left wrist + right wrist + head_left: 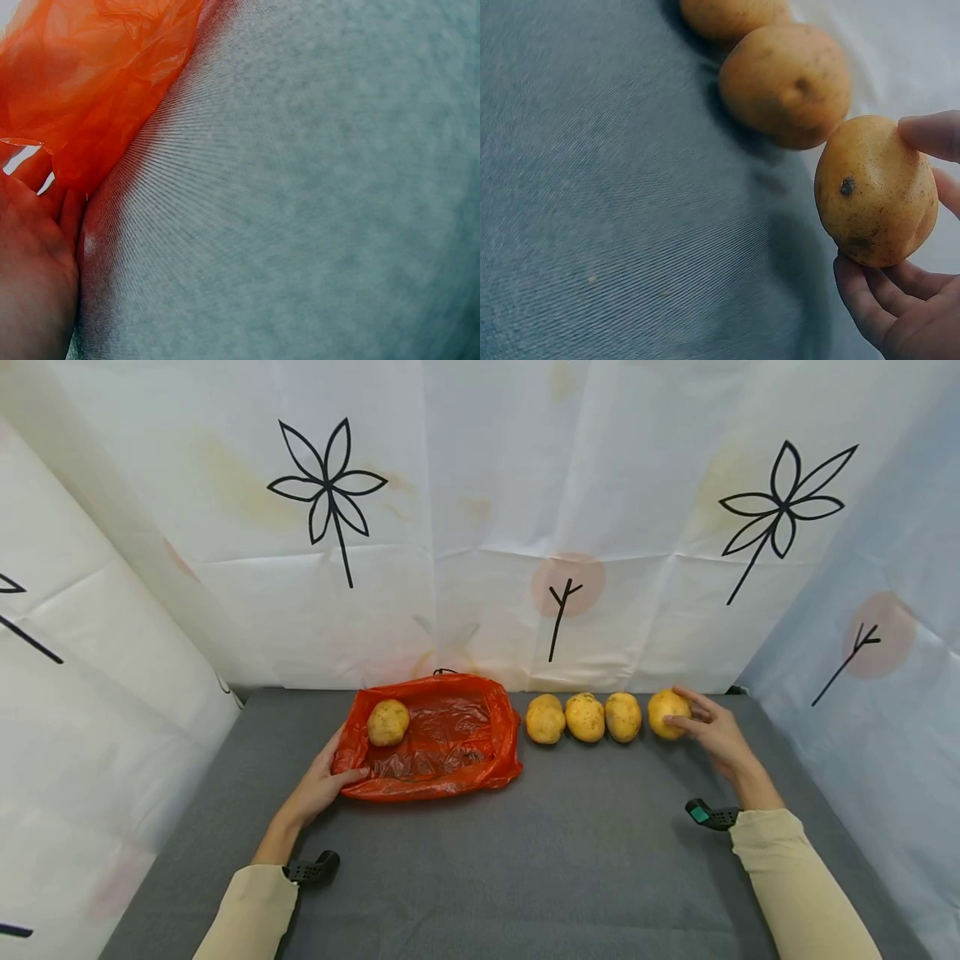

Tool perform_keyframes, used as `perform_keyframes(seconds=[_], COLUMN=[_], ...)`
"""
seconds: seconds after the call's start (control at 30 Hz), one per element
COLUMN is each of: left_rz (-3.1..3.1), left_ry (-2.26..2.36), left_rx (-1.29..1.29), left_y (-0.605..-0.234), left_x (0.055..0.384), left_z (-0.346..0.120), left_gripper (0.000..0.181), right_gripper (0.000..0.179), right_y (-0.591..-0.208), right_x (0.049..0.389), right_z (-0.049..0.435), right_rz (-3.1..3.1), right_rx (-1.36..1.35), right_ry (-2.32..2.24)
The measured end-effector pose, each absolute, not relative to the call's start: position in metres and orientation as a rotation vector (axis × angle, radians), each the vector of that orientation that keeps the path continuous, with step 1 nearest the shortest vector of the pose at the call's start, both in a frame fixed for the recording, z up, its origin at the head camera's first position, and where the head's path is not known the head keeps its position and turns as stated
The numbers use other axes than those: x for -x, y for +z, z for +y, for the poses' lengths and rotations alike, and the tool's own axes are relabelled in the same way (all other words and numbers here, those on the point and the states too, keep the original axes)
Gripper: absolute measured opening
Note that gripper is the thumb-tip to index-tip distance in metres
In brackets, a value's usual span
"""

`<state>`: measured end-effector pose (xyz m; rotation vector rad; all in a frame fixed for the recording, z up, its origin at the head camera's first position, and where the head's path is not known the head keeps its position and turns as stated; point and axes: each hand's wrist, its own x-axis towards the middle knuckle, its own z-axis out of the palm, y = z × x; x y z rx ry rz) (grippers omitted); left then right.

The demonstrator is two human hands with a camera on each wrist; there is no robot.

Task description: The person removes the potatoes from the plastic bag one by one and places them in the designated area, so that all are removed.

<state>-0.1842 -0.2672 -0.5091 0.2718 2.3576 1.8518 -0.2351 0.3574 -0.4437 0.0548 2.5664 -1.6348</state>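
A red plastic bag point(450, 783) lies spread with its mouth facing up, and one potato point(387, 723) sits at its left end. My left hand point(313, 791) holds the bag's left edge, the thumb over the rim and the other fingers mostly hidden by the plastic. In the left wrist view the thin red film point(97, 97) covers the fingertips. At the right end of a row, my right hand point(718, 742) grips a yellow potato point(874, 196) between thumb and fingers. Dark spots mark its skin in the right wrist view.
Between the bag and my right hand, three potatoes point(585, 718) stand side by side near the back of the grey cloth-covered table point(525, 860). White printed curtains point(480, 527) hang behind it and at both sides. Each wrist wears a black device point(712, 816).
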Motion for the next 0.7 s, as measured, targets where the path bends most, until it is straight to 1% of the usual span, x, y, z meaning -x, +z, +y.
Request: perform_keyframes(seconds=[0.27, 0.57, 0.7], left_rz=[2.378, 2.380, 2.377], left_ry=[1.836, 1.837, 1.843], left_rx=[-0.271, -0.267, -0.260], left_y=[-0.508, -0.505, -0.506], left_x=[0.183, 0.183, 0.183], left_z=[-0.267, -0.266, -0.265], left_gripper=[0.091, 0.092, 0.092], right_gripper=[0.080, 0.089, 0.089], right_y=[-0.460, -0.457, -0.456], right_x=[0.242, 0.244, 0.245], right_z=[0.361, 0.357, 0.356], right_rz=[2.502, 2.488, 2.478], right_rx=[-0.106, -0.108, -0.098], right_ry=[-1.630, -1.602, -1.598])
